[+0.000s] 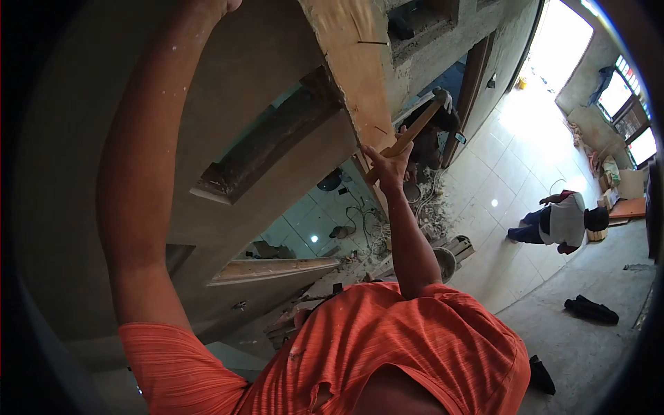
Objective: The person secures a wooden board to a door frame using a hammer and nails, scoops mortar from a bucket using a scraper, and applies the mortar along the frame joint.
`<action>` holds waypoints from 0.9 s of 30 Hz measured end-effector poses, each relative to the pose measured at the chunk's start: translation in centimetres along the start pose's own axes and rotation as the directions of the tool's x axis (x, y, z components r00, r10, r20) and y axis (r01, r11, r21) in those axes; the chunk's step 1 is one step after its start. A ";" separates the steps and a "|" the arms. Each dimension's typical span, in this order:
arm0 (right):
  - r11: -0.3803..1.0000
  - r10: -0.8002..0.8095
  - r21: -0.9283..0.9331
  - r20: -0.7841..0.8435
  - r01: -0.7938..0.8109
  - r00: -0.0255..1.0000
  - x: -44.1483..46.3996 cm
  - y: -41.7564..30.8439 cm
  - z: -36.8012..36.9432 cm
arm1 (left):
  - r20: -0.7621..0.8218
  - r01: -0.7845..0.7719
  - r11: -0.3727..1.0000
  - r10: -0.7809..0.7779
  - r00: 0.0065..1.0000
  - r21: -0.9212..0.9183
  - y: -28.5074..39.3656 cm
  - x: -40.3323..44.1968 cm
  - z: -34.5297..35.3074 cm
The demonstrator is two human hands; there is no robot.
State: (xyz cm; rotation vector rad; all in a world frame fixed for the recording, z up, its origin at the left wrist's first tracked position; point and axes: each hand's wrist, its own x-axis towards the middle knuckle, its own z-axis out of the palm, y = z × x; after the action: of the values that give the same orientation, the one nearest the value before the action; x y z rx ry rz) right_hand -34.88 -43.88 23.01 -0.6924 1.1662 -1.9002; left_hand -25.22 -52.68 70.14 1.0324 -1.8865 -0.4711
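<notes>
My right hand (391, 168) is wrapped around the wooden handle of a hammer (419, 124), whose head points up and to the right. Just beside this hand is the lower end of a wooden board (356, 76) set against the wall. Two nails stick out of the board, an upper nail (372, 43) and a lower nail (381, 130). My left arm reaches up past the board's left side. Only a bit of my left hand (230, 5) shows at the top edge; its fingers are cut off from view.
A plastered wall (277, 166) with recessed openings stands before me. Behind the hammer is a partly hidden person (432, 128). Rubble (432, 207) and cables lie below, near a bucket (445, 263). Another person (557, 221) in a white top stands on the tiled floor (508, 180).
</notes>
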 end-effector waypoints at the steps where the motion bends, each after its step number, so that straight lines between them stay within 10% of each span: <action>1: 1.000 0.008 0.016 0.016 -0.008 1.000 0.4 0.0 0.1 | 0.042 -0.030 0.999 0.031 0.999 -0.024 0.2 0.2 0.2; 9: 0.941 -0.039 -0.334 0.046 0.052 0.998 1.6 0.1 0.5 | 0.005 -0.006 1.000 0.006 1.000 0.016 -0.2 0.4 0.4; 21: 0.988 -0.154 -0.047 -0.132 0.150 0.979 5.0 -7.3 3.7 | 0.009 -0.053 0.998 0.054 0.999 -0.015 -0.9 0.5 0.3; 27: 0.994 0.008 0.110 0.071 -0.016 0.997 6.2 -16.8 7.1 | -0.025 -0.050 0.999 0.049 0.998 -0.018 -0.5 0.1 0.5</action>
State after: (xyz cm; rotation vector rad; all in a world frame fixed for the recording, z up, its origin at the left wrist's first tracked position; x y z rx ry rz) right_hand -38.48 -47.87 41.54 -0.6851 1.0112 -1.8990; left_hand -25.43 -53.08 69.55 0.9728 -1.8786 -0.4449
